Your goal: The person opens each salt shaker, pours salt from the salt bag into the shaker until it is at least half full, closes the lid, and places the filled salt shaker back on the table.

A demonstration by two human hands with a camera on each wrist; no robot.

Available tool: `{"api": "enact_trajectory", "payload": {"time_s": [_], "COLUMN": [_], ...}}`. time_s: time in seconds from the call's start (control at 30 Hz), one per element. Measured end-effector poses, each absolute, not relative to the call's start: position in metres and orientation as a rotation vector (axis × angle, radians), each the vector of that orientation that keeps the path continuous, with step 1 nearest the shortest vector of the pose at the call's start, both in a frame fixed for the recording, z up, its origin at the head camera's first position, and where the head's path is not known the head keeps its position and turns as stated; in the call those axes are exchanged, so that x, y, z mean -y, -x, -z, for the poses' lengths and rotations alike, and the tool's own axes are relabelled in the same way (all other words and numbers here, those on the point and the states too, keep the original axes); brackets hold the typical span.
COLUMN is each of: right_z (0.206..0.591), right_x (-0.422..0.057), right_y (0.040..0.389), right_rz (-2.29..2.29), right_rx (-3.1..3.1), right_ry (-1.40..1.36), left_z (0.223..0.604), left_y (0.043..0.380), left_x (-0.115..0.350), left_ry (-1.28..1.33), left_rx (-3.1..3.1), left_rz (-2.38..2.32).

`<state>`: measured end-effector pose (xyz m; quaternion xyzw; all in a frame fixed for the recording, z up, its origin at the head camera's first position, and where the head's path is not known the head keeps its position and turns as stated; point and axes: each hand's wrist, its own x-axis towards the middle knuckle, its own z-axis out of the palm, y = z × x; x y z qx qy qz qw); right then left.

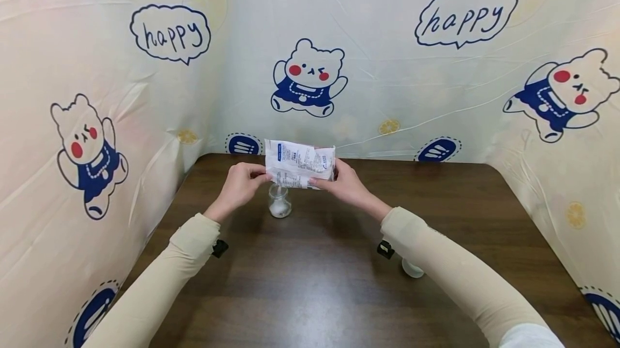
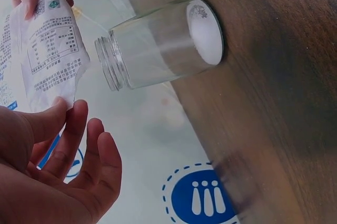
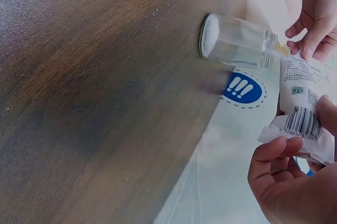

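Both hands hold a white printed plastic packet [image 1: 297, 161] tilted over a small clear glass jar [image 1: 279, 205]. The left hand [image 1: 240, 184] pinches the packet's lower left corner between thumb and index finger; its other fingers are loosely bent in the left wrist view. At the packet's other end, the right hand [image 1: 350, 184] grips it, thumb on the printed face, near the barcode [image 3: 304, 121]. The packet's left corner sits right by the threaded jar mouth [image 2: 110, 62]. White granules [image 2: 206, 34] cover the jar's bottom, and the jar stands upright on the table.
On the dark wooden table [image 1: 310, 283], a round whitish object [image 1: 413, 268] is partly hidden by the right sleeve. Tiny white grains dot the tabletop in the right wrist view. A printed cloth [image 1: 387, 84] hangs behind the table and along both sides.
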<state>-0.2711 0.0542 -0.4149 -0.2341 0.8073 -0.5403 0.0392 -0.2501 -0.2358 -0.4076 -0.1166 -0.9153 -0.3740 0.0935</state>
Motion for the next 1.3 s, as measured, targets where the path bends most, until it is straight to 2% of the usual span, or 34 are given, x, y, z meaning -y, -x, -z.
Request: {"api": "enact_trajectory", "payload": {"time_s": [0.7, 0.93, 1.07, 1.3], "right_z": [0.419, 0.401, 0.417, 0.417], "right_x": [-0.056, -0.056, -0.057, -0.056], "right_y": [0.273, 0.261, 0.273, 0.273], "right_rz": [1.664, 1.656, 1.656, 1.637], "right_rx": [-2.465, -2.470, -2.481, -2.490], "right_ry": [0.703, 0.725, 0.725, 0.704], "left_z": [0.408, 0.407, 0.407, 0.405], "left_y": [0.248, 0.249, 0.249, 0.248], "left_x": [0.233, 0.232, 0.232, 0.232], "left_ry": [0.313, 0.316, 0.311, 0.310], "left_rx": [2.735, 2.732, 2.733, 2.730], "left_rz": [1.121, 1.113, 1.100, 1.111]}}
